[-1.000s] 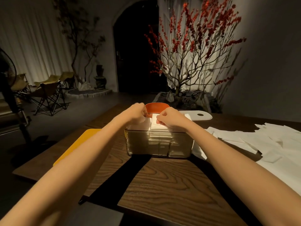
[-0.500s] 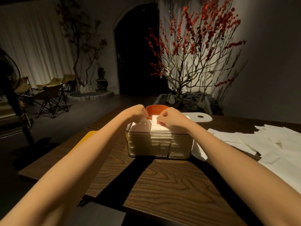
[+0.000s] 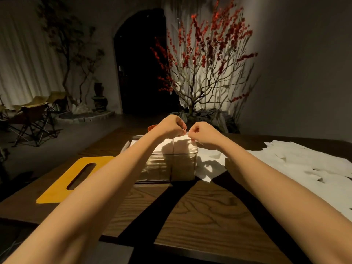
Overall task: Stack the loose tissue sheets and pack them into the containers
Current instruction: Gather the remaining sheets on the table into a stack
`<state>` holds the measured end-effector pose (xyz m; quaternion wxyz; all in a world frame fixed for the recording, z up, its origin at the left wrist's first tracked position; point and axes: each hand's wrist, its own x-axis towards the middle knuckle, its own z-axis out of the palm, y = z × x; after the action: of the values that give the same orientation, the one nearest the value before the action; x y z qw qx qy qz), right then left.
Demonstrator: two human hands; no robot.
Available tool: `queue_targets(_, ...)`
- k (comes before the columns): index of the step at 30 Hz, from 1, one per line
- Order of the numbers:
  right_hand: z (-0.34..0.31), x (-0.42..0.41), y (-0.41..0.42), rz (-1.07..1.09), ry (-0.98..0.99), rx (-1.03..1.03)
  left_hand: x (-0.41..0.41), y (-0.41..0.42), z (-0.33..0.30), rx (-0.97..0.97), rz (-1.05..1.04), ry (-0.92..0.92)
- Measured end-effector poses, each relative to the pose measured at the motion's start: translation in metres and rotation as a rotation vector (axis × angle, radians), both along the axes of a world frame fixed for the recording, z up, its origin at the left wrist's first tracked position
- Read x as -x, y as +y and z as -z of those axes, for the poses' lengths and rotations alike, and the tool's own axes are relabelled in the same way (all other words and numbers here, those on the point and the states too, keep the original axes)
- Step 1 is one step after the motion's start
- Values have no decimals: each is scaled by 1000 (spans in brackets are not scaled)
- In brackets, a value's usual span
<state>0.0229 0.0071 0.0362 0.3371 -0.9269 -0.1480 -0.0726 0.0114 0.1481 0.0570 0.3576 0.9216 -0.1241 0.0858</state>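
Note:
A clear plastic container (image 3: 182, 168) stands on the wooden table, filled to the rim with a stack of white tissues (image 3: 178, 144). My left hand (image 3: 170, 125) and my right hand (image 3: 202, 133) hover over its far edge, fingers curled, close together. Both seem to pinch the top tissue at its far edge, where a thin white strip shows between the fingertips. Loose tissue sheets (image 3: 297, 164) lie spread over the table to the right, and one sheet (image 3: 208, 164) lies against the container's right side.
A yellow lid (image 3: 62, 185) with an oval slot lies flat on the table at the left. An orange container (image 3: 151, 128) peeks out behind my left hand. A tree with red blossoms (image 3: 205, 60) stands beyond the table. Folding chairs (image 3: 34, 115) stand far left.
Both hands have risen from the stack and drawn closer together. The view has shifted, so the container now appears nearer and the yellow lid shows fully.

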Motion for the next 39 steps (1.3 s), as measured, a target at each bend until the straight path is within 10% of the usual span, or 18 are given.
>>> queue_targets(39,77,45,-239,482,229,310,-12,-232,78,-114,331,330)
